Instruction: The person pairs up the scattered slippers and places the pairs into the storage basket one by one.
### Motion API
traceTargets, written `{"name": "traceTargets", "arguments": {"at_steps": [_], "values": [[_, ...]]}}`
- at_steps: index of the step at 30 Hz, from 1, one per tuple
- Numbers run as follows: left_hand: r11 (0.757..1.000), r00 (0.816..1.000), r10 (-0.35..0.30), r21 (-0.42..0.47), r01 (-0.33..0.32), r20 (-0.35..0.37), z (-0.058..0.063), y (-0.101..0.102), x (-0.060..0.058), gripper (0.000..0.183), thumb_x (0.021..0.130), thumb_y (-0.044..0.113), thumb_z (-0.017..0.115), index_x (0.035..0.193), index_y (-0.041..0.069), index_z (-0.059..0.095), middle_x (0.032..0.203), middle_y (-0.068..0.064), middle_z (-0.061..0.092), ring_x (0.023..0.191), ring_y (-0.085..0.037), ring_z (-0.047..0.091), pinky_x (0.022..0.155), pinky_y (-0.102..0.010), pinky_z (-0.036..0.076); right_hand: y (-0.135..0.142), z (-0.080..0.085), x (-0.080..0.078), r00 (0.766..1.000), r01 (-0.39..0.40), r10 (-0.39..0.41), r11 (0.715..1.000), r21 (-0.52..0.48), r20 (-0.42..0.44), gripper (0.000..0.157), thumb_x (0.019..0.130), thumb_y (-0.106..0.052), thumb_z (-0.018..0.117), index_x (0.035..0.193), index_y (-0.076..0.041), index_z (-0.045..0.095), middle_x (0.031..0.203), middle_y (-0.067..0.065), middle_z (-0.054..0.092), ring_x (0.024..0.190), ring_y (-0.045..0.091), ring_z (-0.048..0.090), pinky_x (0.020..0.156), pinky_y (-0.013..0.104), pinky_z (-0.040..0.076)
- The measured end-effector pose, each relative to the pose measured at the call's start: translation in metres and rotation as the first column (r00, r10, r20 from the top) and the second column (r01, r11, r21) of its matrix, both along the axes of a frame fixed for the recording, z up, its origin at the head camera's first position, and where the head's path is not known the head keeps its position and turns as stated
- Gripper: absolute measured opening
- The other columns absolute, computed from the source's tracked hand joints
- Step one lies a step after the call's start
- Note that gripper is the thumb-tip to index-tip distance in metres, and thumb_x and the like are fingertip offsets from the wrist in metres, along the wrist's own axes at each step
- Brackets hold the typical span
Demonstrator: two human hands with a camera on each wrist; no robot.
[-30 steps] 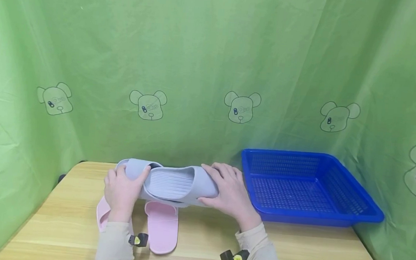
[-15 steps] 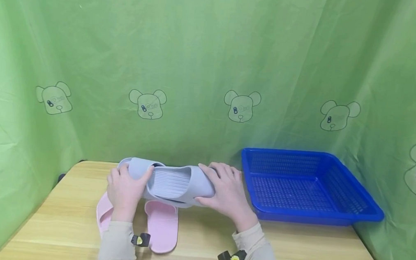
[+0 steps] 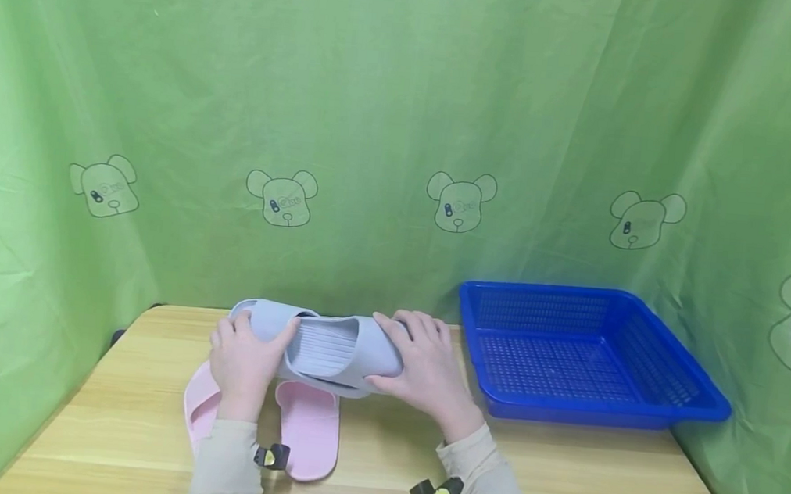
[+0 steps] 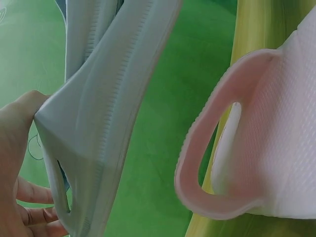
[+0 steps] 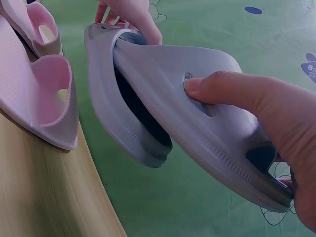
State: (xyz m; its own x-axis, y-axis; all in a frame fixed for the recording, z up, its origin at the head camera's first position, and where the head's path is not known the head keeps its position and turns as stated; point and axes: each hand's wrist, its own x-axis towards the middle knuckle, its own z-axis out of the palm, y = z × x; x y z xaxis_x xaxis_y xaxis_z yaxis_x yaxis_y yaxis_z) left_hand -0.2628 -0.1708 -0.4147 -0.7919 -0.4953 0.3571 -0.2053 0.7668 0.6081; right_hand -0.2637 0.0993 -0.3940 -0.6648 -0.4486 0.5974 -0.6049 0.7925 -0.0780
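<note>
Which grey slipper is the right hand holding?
The grey slipper nearer the blue basket: the right hand grips it. The other grey slipper is farther left, held by the left hand.

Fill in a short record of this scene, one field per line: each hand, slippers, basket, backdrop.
Left hand: grips left grey slipper
Right hand: grips right grey slipper
Grey pair: partly overlapping
Pink slippers: two, on table; left one partly hidden by left arm
Blue basket: on table, to the right
Backdrop: green curtain with bear-face outlines
</note>
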Motion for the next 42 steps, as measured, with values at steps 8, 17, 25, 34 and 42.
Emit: {"name": "traceTargets", "arguments": {"at_steps": [8, 17, 25, 34, 42], "values": [[1.0, 1.0, 0.003, 0.001, -0.003, -0.001, 0.0, 0.002, 0.0, 0.102, 0.074, 0.081, 0.057, 0.135, 0.0, 0.049, 0.116, -0.023, 0.049, 0.108, -0.036, 0.044, 0.084, -0.049, 0.043, -0.002, -0.001, 0.001, 1.0, 0.011, -0.011, 1.0, -0.006, -0.02, 0.088, 0.064, -0.06, 0.081, 0.139, -0.026, 0.052, 0.126, 0.006, 0.058, 0.118, 0.027, 0.052, 0.103, 0.051, 0.04], [0.999, 0.999, -0.033, -0.004, 0.033, -0.002, -0.001, 0.009, 0.0, 0.1, 0.074, 0.078, 0.059, 0.134, -0.002, 0.049, 0.118, -0.024, 0.05, 0.107, -0.037, 0.045, 0.086, -0.049, 0.043, -0.004, -0.003, 0.0, 0.999, 0.009, -0.009, 1.0, -0.008, -0.04, 0.087, 0.064, -0.059, 0.081, 0.139, -0.026, 0.052, 0.125, 0.006, 0.058, 0.118, 0.027, 0.052, 0.103, 0.052, 0.04], [0.999, 0.999, -0.036, -0.007, 0.036, 0.002, -0.002, 0.012, 0.0, 0.1, 0.074, 0.077, 0.061, 0.135, -0.001, 0.049, 0.119, -0.023, 0.051, 0.108, -0.036, 0.045, 0.086, -0.049, 0.044, -0.006, -0.003, 0.0, 0.998, 0.019, -0.019, 1.0, -0.001, -0.053, 0.088, 0.064, -0.059, 0.081, 0.139, -0.025, 0.052, 0.124, 0.006, 0.059, 0.116, 0.027, 0.053, 0.102, 0.052, 0.041], [0.999, 0.999, -0.049, -0.02, 0.049, 0.01, 0.001, 0.017, 0.0, 0.096, 0.074, 0.072, 0.066, 0.133, -0.003, 0.049, 0.12, -0.024, 0.05, 0.108, -0.037, 0.046, 0.087, -0.049, 0.044, -0.008, -0.005, 0.0, 0.997, 0.032, -0.032, 0.999, -0.005, -0.069, 0.087, 0.063, -0.059, 0.081, 0.138, -0.025, 0.053, 0.123, 0.006, 0.059, 0.116, 0.027, 0.053, 0.102, 0.051, 0.04], [0.998, 0.999, -0.053, -0.033, 0.053, 0.009, -0.001, 0.017, -0.001, 0.098, 0.074, 0.073, 0.065, 0.134, -0.003, 0.048, 0.126, -0.025, 0.05, 0.111, -0.038, 0.047, 0.089, -0.05, 0.045, -0.012, -0.006, 0.0, 0.993, 0.03, -0.03, 1.0, -0.005, -0.115, 0.085, 0.063, -0.059, 0.08, 0.137, -0.024, 0.054, 0.122, 0.006, 0.059, 0.114, 0.026, 0.053, 0.1, 0.05, 0.041]]}}
